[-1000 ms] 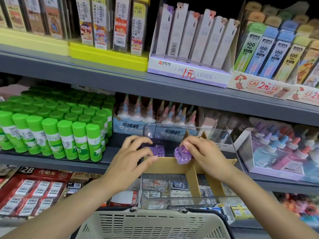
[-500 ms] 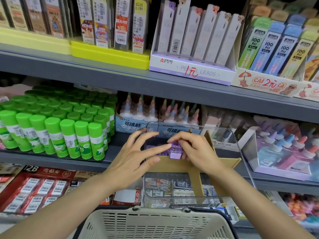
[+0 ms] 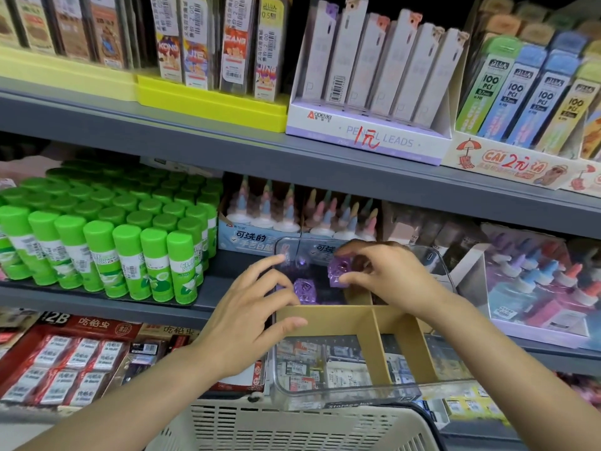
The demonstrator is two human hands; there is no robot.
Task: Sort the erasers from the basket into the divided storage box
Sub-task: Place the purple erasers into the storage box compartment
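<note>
1. Head view, hands: the right hand (image 3: 387, 275) pinches a purple eraser (image 3: 338, 271) between thumb and fingertips, over the far left compartment of the clear storage box (image 3: 435, 385). Half a second ago the same hand was pressed lower into that compartment with the eraser mostly hidden under its fingers; now the eraser shows plainly and sits a little higher and to the right, near the cardboard divider (image 3: 374, 340).

2. Head view, left hand (image 3: 250, 317): its fingers are spread and relaxed, holding nothing. The thumb rests along the divider's cross-wall and the fingertips reach over the box's left edge. It has barely moved across the last second, so I judge it is steadying the box.

3. Head view, task's things: a second purple eraser (image 3: 302, 289) lies in the far left compartment, just beyond the left hand's fingertips and apart from the held one. The near compartments look bare, though packets on the shelf below show through the clear floor. The basket (image 3: 260, 428) sits just below the box at the frame's bottom edge; its contents are out of view.

4. Head view, meaning: the held eraser has not been let go, so this placement is unfinished. The slight lift reads as a re-seating beside its purple match, but whether it goes there or into the next cell I cannot tell.

5. Head view, surroundings: green glue sticks (image 3: 107, 249) stand on the shelf to the left.
</note>
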